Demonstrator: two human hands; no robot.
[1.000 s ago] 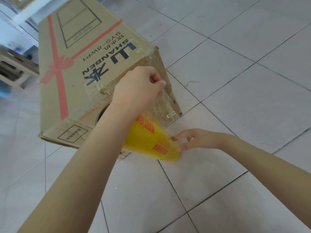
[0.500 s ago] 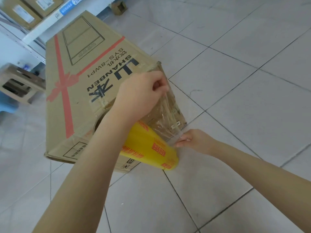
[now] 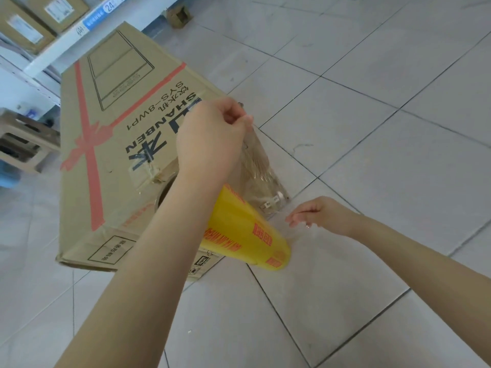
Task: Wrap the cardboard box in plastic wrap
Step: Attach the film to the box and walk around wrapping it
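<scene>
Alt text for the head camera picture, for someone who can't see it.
The left hand pinches clear plastic wrap at the top corner of a cardboard box; the right hand pinches the wrap's lower edge beside a yellow roll.

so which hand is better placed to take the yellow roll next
Right, probably: the right hand is low beside the yellow roll, while the left hand pinches the plastic wrap up at the cardboard box corner.

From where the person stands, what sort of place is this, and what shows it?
Probably a storeroom or warehouse: shelving with a numbered blue label, labelled cartons on it, and a large cardboard box on the tiled floor.
</scene>
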